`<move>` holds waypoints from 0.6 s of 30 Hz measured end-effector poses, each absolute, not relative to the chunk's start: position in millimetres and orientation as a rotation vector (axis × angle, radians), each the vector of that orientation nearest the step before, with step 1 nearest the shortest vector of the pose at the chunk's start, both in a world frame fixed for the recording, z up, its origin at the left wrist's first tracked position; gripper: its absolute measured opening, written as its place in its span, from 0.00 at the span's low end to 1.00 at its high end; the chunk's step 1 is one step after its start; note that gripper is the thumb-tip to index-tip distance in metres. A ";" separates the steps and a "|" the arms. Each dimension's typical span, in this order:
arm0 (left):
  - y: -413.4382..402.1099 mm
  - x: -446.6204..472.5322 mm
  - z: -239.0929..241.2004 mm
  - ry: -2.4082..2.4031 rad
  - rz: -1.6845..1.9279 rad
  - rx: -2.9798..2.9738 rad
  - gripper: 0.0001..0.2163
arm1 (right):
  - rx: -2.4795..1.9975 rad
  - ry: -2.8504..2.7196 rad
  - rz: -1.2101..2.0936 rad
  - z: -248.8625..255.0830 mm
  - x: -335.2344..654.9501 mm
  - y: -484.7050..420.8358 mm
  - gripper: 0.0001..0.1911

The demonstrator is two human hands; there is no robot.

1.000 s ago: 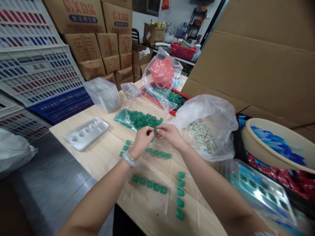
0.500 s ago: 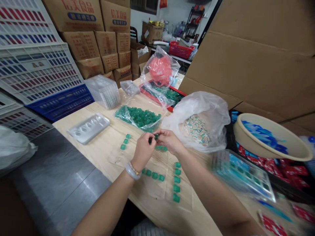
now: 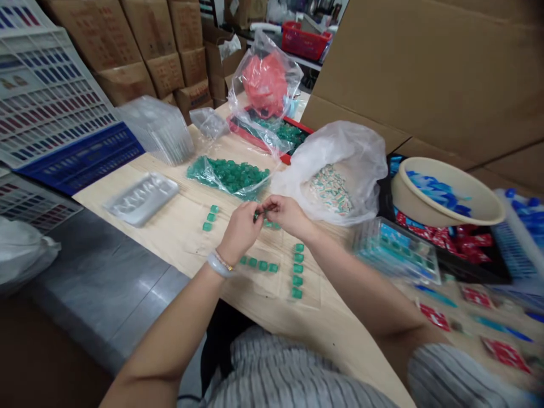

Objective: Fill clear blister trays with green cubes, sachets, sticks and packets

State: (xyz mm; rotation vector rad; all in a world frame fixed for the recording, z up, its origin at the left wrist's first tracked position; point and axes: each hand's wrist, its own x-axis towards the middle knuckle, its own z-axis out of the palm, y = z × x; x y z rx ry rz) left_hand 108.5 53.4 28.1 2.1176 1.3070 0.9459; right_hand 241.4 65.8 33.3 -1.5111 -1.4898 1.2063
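1. Reddish printing marks the brown cartons [image 3: 159,39] at the back; it is too blurred to read.
2. A clear bag [image 3: 229,175] of green pieces lies flat on the table [image 3: 335,334], beyond the hands.
3. To its right, an open whitish bag [image 3: 361,147] holds many small pale-and-teal strips.
4. A red-rimmed tray [image 3: 284,157] farther back carries more green pieces, partly under clear plastic.
5. At right, a cream basin [image 3: 488,212] contains blue items, with red packets [image 3: 450,241] in the black tray beside it.
6. The left hand [image 3: 241,228] has its thumb and fingers drawn together, pinching a small green piece [image 3: 260,213], mostly hidden.
7. The right hand [image 3: 289,216] meets it fingertip to fingertip, pinching the same piece above the table.
8. Around them, green squares [image 3: 298,269] stand in short lines: five at right, three at left, others near the wrists.
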 end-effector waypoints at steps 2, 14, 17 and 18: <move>49.5 113.7 28.0 1.410 1.017 2.001 0.03 | -1.518 -1.528 1.108 34.0 239.6 62.7 0.10; 28.0 80.8 18.1 0.758 0.857 0.284 0.06 | -1.123 -1.859 1.156 39.0 222.9 31.5 0.14; 13.9 71.3 9.0 0.660 0.788 0.068 0.03 | -1.093 -1.892 1.228 34.4 212.0 30.2 0.11; 10.2 66.8 7.0 0.649 0.789 0.025 0.02 | -1.085 -1.903 1.239 32.9 206.5 31.4 0.09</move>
